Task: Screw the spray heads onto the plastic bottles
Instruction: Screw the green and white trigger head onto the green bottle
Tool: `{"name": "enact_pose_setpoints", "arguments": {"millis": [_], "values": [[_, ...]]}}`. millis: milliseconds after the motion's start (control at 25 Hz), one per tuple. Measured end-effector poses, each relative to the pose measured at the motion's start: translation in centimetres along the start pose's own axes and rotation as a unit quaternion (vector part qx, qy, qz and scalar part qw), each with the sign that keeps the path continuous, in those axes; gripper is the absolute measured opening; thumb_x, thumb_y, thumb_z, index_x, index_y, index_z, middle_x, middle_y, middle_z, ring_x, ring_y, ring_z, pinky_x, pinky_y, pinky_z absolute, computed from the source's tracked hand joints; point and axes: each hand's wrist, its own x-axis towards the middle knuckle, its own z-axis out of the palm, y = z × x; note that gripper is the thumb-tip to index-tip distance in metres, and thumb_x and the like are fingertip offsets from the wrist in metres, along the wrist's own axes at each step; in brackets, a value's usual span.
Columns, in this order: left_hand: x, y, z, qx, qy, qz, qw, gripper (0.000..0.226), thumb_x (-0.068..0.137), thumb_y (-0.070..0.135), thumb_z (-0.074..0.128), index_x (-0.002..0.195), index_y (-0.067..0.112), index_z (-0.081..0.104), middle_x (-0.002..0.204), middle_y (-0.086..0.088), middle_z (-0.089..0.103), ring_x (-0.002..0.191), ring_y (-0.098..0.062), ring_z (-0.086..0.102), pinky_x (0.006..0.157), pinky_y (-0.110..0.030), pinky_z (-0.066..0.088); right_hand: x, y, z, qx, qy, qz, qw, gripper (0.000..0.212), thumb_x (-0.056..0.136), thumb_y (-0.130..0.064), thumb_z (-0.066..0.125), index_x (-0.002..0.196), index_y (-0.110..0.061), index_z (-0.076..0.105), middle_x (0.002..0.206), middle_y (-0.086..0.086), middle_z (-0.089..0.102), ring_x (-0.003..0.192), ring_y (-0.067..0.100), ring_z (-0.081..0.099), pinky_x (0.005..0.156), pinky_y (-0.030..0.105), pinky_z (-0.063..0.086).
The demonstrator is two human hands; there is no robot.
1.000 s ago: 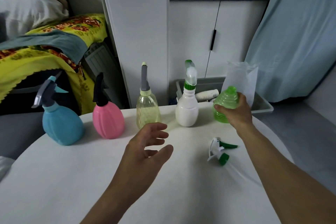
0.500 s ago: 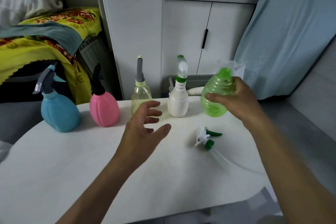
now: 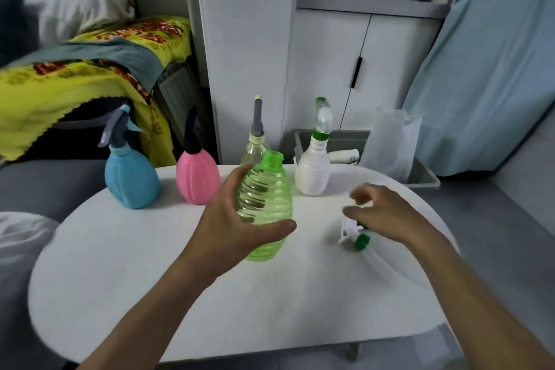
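My left hand (image 3: 231, 219) grips a ribbed green plastic bottle (image 3: 265, 198) with an open neck, held upright over the middle of the white table (image 3: 150, 279). My right hand (image 3: 381, 213) hovers with fingers apart just above a white and green spray head (image 3: 354, 234) lying on the table, its thin tube trailing to the right. Whether the fingers touch the spray head I cannot tell. Along the table's far edge stand a blue bottle (image 3: 130, 177), a pink bottle (image 3: 196, 177), a clear yellowish bottle (image 3: 255, 144) and a white bottle (image 3: 313, 168), each with a head on.
A grey bin (image 3: 420, 180) with a clear plastic bag (image 3: 390, 144) sits behind the table by the white cabinet (image 3: 330, 69). A bed with a yellow blanket (image 3: 75, 81) is at the left. The table's near edge runs below my forearms.
The green bottle has passed from my right hand to my left and come nearer the table's middle. My right hand has dropped to the spray head.
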Motion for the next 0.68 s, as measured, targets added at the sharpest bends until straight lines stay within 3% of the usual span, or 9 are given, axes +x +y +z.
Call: {"name": "enact_pose_setpoints", "arguments": {"millis": [80,160,240,400,480,520,560,600,680], "values": [[-0.2,-0.2,-0.5,0.021,0.006,-0.001,1.000,0.080,0.050,0.032,0.095,0.119,0.039,0.055,0.100,0.014,0.072,0.088,-0.004,0.070,0.066,-0.013,0.053,1.5,2.0,1.2,-0.180,0.000,0.074,0.981,0.038,0.082,-0.036,0.067,0.112,-0.014,0.056,0.107,0.005,0.062,0.098,0.024,0.060,0.069,0.030,0.044],[-0.4,-0.4,-0.9,0.046,0.006,0.004,0.999,0.081,0.052,0.032,0.096,0.121,0.039,0.054,0.100,0.016,0.071,0.088,-0.003,0.069,0.065,-0.011,0.052,2.1,2.7,2.5,-0.184,-0.027,0.105,0.977,0.034,0.082,-0.039,0.064,0.100,-0.013,0.051,0.092,0.005,0.057,0.087,0.025,0.058,0.058,0.030,0.035],[-0.5,-0.5,-1.0,0.062,0.005,0.008,0.998,0.081,0.053,0.031,0.096,0.121,0.041,0.053,0.101,0.020,0.069,0.089,0.000,0.068,0.064,-0.009,0.051,2.4,3.0,3.1,-0.193,-0.013,0.090,0.977,0.037,0.082,-0.045,0.062,0.100,-0.015,0.048,0.093,0.003,0.057,0.084,0.024,0.055,0.058,0.031,0.035],[-0.5,-0.6,-1.1,0.114,0.008,0.002,0.993,0.083,0.052,0.038,0.095,0.122,0.044,0.050,0.102,0.024,0.067,0.092,0.003,0.065,0.065,-0.006,0.049,2.4,2.2,2.9,-0.202,0.036,0.057,0.977,0.023,0.079,-0.035,0.070,0.082,-0.016,0.057,0.074,-0.002,0.057,0.072,0.020,0.057,0.051,0.027,0.034],[-0.6,-0.9,-1.3,0.194,0.006,0.005,0.981,0.087,0.050,0.048,0.090,0.125,0.045,0.046,0.103,0.024,0.065,0.094,0.002,0.063,0.068,-0.008,0.047,2.1,1.1,1.6,-0.055,0.110,0.022,0.992,0.015,0.080,-0.030,0.073,0.076,-0.018,0.067,0.075,-0.001,0.067,0.073,0.020,0.062,0.059,0.028,0.043],[-0.7,-1.1,-1.4,0.242,0.003,0.007,0.970,0.090,0.050,0.052,0.087,0.129,0.045,0.043,0.108,0.024,0.061,0.095,0.001,0.060,0.072,-0.012,0.045,1.7,0.5,0.6,0.102,0.148,0.004,0.984,0.009,0.080,-0.026,0.075,0.076,-0.019,0.070,0.079,0.001,0.071,0.078,0.021,0.065,0.064,0.030,0.047],[-0.8,-1.3,-1.5,0.283,0.000,0.013,0.959,0.093,0.051,0.053,0.086,0.131,0.044,0.041,0.112,0.023,0.058,0.095,-0.001,0.058,0.074,-0.016,0.044,1.2,-0.3,-0.4,0.291,0.166,-0.015,0.942,0.004,0.082,-0.022,0.074,0.080,-0.021,0.071,0.087,0.002,0.073,0.083,0.021,0.066,0.067,0.031,0.049],[-0.9,-1.5,-1.5,0.316,-0.002,0.022,0.949,0.093,0.052,0.053,0.085,0.133,0.043,0.039,0.115,0.020,0.057,0.096,-0.004,0.057,0.076,-0.020,0.045,0.6,-0.9,-1.3,0.459,0.156,-0.037,0.874,0.005,0.083,-0.022,0.073,0.087,-0.022,0.071,0.096,0.004,0.075,0.089,0.021,0.067,0.069,0.032,0.050],[-1.2,-1.8,-1.3,0.359,-0.003,0.044,0.932,0.093,0.054,0.050,0.085,0.134,0.040,0.039,0.119,0.015,0.056,0.097,-0.009,0.056,0.078,-0.028,0.049,-0.4,-1.5,-2.3,0.647,0.120,-0.077,0.749,0.019,0.083,-0.030,0.069,0.101,-0.025,0.069,0.110,0.003,0.075,0.095,0.016,0.068,0.073,0.034,0.053]]}}
